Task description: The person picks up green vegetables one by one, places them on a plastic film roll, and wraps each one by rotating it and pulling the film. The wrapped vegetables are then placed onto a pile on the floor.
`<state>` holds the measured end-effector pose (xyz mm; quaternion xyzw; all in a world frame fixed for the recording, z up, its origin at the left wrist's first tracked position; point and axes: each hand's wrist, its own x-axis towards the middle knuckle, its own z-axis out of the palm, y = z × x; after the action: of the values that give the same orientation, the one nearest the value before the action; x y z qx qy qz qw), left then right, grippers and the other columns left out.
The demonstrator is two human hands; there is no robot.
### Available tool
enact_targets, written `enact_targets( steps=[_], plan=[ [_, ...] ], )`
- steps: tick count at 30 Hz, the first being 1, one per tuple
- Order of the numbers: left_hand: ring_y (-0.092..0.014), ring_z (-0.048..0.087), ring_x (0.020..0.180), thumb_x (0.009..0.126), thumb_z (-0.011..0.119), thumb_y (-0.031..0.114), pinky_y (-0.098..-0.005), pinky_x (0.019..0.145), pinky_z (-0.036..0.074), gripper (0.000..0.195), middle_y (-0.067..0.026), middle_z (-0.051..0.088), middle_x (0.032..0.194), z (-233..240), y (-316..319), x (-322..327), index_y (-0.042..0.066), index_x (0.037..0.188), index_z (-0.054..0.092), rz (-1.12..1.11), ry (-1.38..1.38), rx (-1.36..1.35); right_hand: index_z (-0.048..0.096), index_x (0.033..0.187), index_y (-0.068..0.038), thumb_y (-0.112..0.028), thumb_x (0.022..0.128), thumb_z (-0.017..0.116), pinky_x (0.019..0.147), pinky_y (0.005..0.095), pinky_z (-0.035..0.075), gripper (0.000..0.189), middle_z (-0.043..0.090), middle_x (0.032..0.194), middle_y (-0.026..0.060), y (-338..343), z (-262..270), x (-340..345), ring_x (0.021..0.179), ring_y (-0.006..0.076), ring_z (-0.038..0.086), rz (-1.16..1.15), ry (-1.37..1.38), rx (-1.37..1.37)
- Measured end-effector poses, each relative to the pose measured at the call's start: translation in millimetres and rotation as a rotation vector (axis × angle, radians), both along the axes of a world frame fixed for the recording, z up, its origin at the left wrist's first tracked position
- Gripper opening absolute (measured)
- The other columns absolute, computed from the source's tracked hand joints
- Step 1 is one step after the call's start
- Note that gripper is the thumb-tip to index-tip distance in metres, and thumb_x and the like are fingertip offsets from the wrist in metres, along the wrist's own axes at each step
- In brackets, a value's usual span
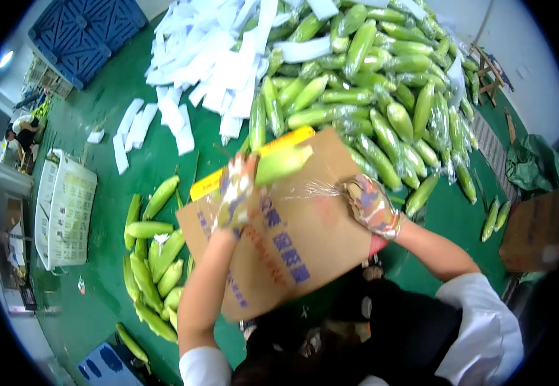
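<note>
My left hand [237, 195], in a patterned glove, grips one end of a green-husked corn cob [283, 165], which is blurred. The cob lies over a flat brown cardboard box [327, 231] that bears printed writing. My right hand [373, 205], gloved alike, is closed on gathered clear plastic film [320, 189] at the right part of the box. The film stretches left towards the cob; where it ends I cannot tell. Along the box's far edge runs a yellow strip [286, 140] with print, partly hidden behind my left hand and the cob.
Film-wrapped corn cobs [356, 96] are heaped beyond the box, beside white foam-like strips [212, 58]. Unwrapped cobs [151, 275] lie on the green floor at left. Further left stand a white plastic basket [69, 212] and a blue pallet [86, 38]. A person [24, 132] is at far left.
</note>
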<state>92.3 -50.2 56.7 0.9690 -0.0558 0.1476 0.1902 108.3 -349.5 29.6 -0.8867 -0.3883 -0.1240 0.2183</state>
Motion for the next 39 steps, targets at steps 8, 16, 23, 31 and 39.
enact_targets(
  steps=[8,16,23,31,39],
  plan=[
    [-0.040,0.048,0.104,0.061,0.061,-0.001,-0.0421,0.092,0.041,0.057,-0.0214,0.050,0.109,11,-18,-18,0.000,0.117,0.052,-0.026,0.179,-0.138,0.053,0.088,-0.005,-0.006,0.073,0.052,0.069,0.0387,0.046,0.015,0.055,0.083,0.0161,120,-13,95,0.080,0.0323,0.055,-0.163,0.146,0.343],
    [-0.040,0.045,0.109,0.062,0.067,0.004,-0.0433,0.096,0.036,0.059,-0.0219,0.050,0.111,19,-5,-43,0.000,0.119,0.051,0.164,0.031,-0.159,0.054,0.102,-0.005,-0.063,0.078,0.056,0.077,0.0432,0.046,0.063,0.058,0.098,0.0208,144,25,45,0.091,0.0342,0.058,0.143,0.122,-0.233],
    [-0.040,0.054,0.093,0.073,0.063,0.013,-0.0461,0.080,0.043,0.033,-0.0226,0.056,0.098,-3,20,-93,-0.002,0.101,0.052,0.329,0.158,0.175,0.058,0.086,-0.009,-0.058,0.081,0.058,0.063,0.0404,0.047,0.050,0.059,0.070,0.0138,134,22,69,0.068,0.0306,0.059,0.115,0.281,0.265],
    [-0.032,0.060,0.059,0.084,0.056,0.014,-0.0376,0.056,0.047,0.017,-0.0178,0.064,0.071,78,48,-184,-0.001,0.092,0.059,0.132,0.305,-0.087,0.056,0.120,-0.011,-0.057,0.078,0.058,0.074,0.0450,0.045,0.062,0.054,0.094,0.0168,78,19,6,0.091,0.0355,0.054,0.385,0.076,-0.206],
    [-0.043,0.057,0.091,0.076,0.054,0.001,-0.0432,0.082,0.048,0.050,-0.0248,0.058,0.103,-6,25,-142,-0.005,0.124,0.044,-0.087,0.116,-0.444,0.055,0.115,-0.004,-0.048,0.078,0.060,0.085,0.0470,0.040,0.057,0.052,0.106,0.0184,101,17,-17,0.104,0.0349,0.049,0.225,0.004,-0.165]
  ],
)
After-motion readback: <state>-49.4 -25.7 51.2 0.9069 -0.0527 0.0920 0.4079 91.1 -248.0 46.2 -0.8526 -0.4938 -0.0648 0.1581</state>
